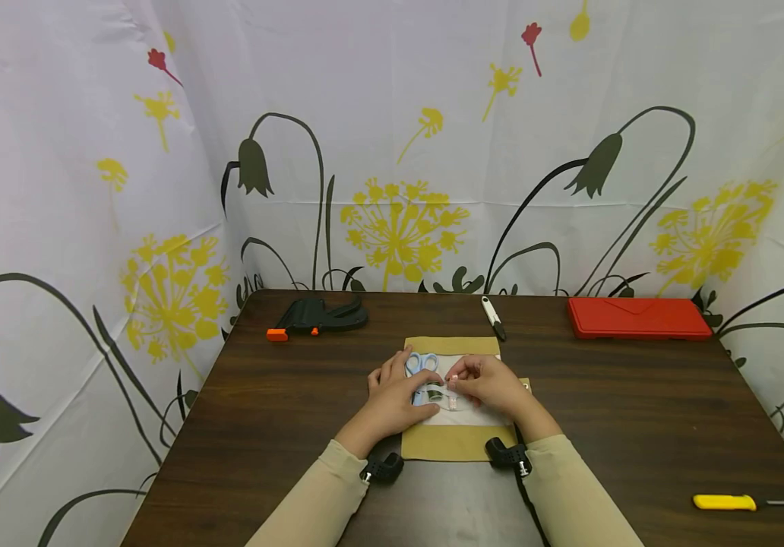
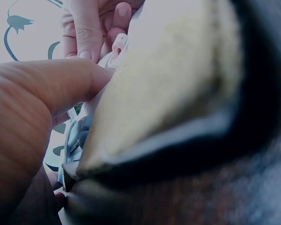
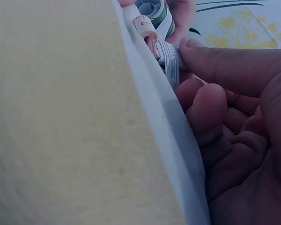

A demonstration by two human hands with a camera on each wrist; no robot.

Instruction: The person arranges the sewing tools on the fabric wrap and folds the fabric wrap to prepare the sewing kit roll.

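Observation:
An unfolded tan sewing kit pouch (image 1: 456, 444) with a white lining lies in front of me. Scissors with light blue handles (image 1: 414, 365), a spool of green thread (image 3: 160, 19) and a rolled tape measure (image 3: 144, 28) sit along its inside by a white elastic strap (image 3: 171, 63). With thumb and fingertips, my right hand (image 1: 491, 386) pinches the strap beside the tape measure. My left hand (image 1: 392, 399) rests over the pouch's left side, thumb and forefinger extended near the spool. The pouch's tan flap blocks much of both wrist views.
On the dark wooden table (image 1: 282, 425), a black clamp (image 1: 324, 315) with orange ends lies back left. A white and black tool (image 1: 493, 317) is behind the pouch. A red case (image 1: 638, 319) sits back right; a yellow-handled screwdriver (image 1: 725, 502) lies front right.

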